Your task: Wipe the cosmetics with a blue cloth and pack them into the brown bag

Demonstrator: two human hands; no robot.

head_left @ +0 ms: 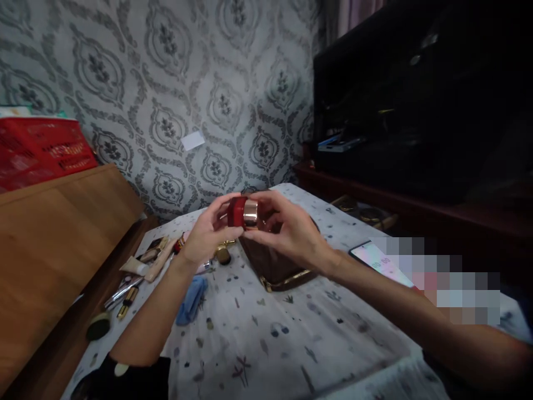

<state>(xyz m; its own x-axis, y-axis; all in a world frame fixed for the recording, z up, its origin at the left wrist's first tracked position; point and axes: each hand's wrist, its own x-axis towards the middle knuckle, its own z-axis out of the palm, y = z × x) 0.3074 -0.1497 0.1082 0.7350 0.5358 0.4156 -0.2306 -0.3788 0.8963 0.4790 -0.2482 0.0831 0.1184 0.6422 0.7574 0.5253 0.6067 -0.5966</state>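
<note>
Dark cloth (141, 380) edges the bottom of the head view, just below a bare left forearm (145, 316). Above the table (266, 344), spread with printed white fabric, the person's left hand (210, 228) grips the angular, glossy red end of a small container (237, 213); the right hand (287, 225) curls its fingers about the smooth, mirror-bright rose-gold end. Behind and beneath the right hand sits a brown bag (266, 261) with gold-coloured metal edging. Crumpled blue cloth (192, 300) lies near soft-sided tubes (135, 266) and a slim gold cylinder (127, 301).
</note>
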